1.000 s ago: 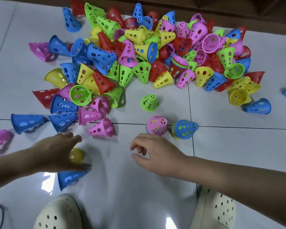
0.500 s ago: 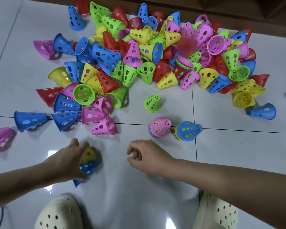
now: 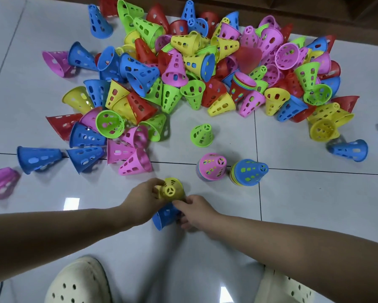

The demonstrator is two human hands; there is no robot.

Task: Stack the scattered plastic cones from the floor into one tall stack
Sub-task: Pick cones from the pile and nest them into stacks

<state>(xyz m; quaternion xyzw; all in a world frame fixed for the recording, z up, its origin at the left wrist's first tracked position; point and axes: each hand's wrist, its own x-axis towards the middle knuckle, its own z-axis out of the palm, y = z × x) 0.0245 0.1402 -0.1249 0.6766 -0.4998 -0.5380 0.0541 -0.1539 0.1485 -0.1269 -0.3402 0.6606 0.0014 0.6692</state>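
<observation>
1. Yellow cone (image 3: 171, 190) and blue cone (image 3: 165, 216) lifted together, just this side of the pink-topped stack (image 3: 211, 167).
2. Left hand (image 3: 143, 199) curled round the yellow cone; right hand (image 3: 195, 212) gripping the blue cone from beside and below.
3. Risk, judged: a slanted join jamming the rims, or a slip dropping one onto the floor (image 3: 315, 204).
4. Beyond the pink-topped stack: blue-topped stack (image 3: 248, 172) just beside, green cone (image 3: 202, 135) upright, then the big pile (image 3: 183, 68).
</observation>
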